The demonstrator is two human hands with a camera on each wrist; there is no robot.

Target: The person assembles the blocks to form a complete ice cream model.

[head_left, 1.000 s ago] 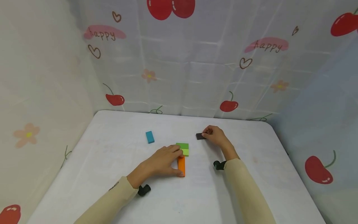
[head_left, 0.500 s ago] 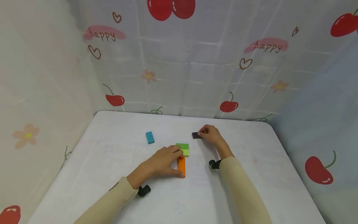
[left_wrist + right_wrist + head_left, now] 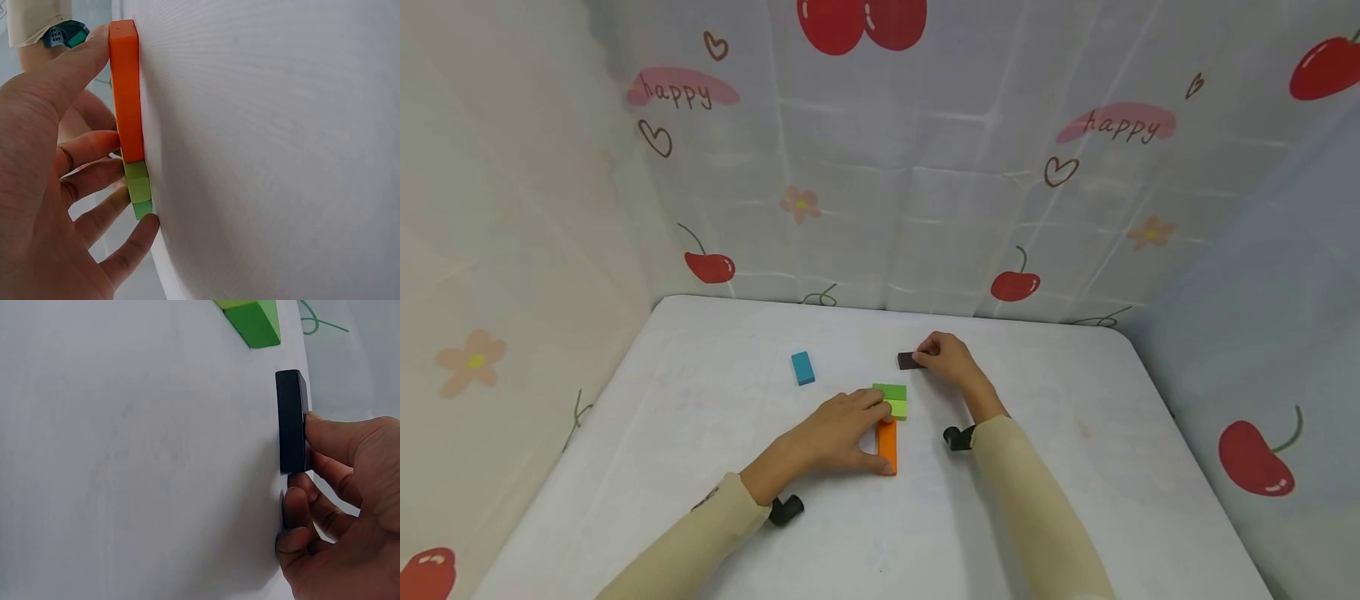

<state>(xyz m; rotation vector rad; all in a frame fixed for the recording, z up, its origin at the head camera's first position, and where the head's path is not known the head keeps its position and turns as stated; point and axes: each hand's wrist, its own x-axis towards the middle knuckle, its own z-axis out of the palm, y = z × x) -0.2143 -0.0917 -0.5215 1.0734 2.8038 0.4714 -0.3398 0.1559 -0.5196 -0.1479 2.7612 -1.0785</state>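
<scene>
Orange blk (image 3: 127, 94) – smooth, matt, black blk (image 3: 292, 422) w/ smooth faces, backdrop (image 3: 887, 237) – creased, plasticky sheen

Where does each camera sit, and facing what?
Head: on the head, facing forward and down at the table; left hand, right hand and both sleeves show.
Left wrist: on that wrist, facing the orange block and green blocks; left hand near, right sleeve beyond.
Right wrist: on that wrist, facing the black block; right hand shows.
Shared: head and left wrist both show the orange block.
</scene>
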